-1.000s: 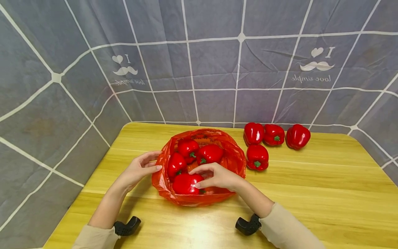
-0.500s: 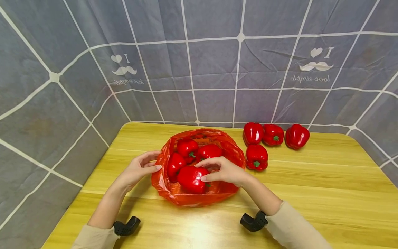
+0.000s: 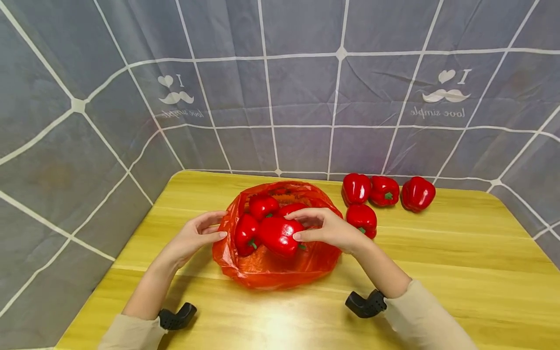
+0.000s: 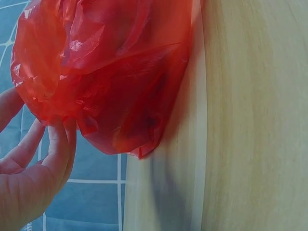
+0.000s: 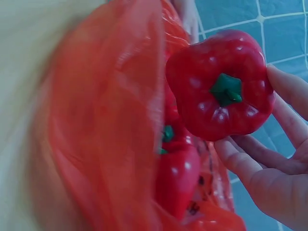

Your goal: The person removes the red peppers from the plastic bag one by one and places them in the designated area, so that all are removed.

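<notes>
Red bell pepper [image 3: 280,236], glossy and blocky with rounded lobes and a green stem [image 5: 227,90], is hanging over the mouth of the bag, gripped between the thumb and fingertips of the right hand [image 3: 330,231]. Left hand [image 3: 190,240] is resting against the bag's left side, thumb and fingers apart. Bag [image 3: 280,279] is standing wide open on the wood-grain table [image 3: 437,267]; thin, translucent orange-red plastic, crinkling along the rim, dark print showing inside. Contents: three smooth red peppers [image 3: 247,233] are lying within, the rear one partly hidden. Four more peppers [image 3: 417,194] are sitting on the table right of the bag. Versus one second ago: the gripped pepper is showing farther back, away from the bag's front wall; the left hand is staying put.
</notes>
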{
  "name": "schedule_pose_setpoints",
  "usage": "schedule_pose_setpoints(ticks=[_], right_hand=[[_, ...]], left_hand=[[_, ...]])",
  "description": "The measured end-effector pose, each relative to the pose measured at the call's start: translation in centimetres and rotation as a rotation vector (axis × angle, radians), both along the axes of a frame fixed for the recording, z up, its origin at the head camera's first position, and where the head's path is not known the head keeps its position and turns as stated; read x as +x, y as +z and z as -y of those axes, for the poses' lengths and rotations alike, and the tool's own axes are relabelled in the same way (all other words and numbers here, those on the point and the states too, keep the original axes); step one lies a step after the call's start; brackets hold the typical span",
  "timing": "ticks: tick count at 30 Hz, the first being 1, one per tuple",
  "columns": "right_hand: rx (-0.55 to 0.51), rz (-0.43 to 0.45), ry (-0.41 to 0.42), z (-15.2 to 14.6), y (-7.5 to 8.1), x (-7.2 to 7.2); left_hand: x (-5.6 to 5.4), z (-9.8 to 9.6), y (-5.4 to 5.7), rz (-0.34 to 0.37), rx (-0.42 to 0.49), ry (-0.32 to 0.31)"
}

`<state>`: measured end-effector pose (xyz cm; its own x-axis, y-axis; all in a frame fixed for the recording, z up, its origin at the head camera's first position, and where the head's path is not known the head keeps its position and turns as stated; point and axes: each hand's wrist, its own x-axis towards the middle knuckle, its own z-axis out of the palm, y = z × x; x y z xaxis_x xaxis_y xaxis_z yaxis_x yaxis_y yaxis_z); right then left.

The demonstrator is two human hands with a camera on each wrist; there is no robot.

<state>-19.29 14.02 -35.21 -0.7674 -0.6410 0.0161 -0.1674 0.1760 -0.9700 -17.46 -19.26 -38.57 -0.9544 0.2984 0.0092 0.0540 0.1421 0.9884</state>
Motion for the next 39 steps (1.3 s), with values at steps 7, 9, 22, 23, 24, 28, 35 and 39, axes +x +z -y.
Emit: schedule_pose_setpoints(ticks=[7,9,22,23,24,28,35,39], right_hand=[[-0.014,0.010,-0.042,-1.4,1.4,-0.2],[-0.019,0.002,-0.057,-2.0,1.7,-0.2],[0.013,-0.097,-0.198,-6.2,3.3,-0.4],[0.011,-0.098,-0.205,-6.6,3.4,-0.3],[0.014,-0.103,-0.213,-6.9,3.4,-0.3],[0.024,-0.119,-0.245,-8.1,3.5,-0.1],[0.008,-0.124,-0.315,-9.9,3.2,0.3],[0.006,-0.117,-0.350,-10.9,2.9,0.6]], left_hand=[[0.2,0.0,-0.2,-0.015,0.007,-0.009],[0.2,0.0,0.0,-0.012,0.004,-0.009],[0.2,0.1,0.0,-0.014,0.000,-0.011],[0.2,0.1,0.0,-0.013,0.000,-0.011],[0.2,0.1,0.0,-0.014,-0.001,-0.010],[0.1,0.1,-0.1,-0.009,-0.004,-0.003],[0.1,0.1,0.0,-0.015,0.008,-0.001],[0.1,0.0,0.0,-0.012,0.012,-0.006]])
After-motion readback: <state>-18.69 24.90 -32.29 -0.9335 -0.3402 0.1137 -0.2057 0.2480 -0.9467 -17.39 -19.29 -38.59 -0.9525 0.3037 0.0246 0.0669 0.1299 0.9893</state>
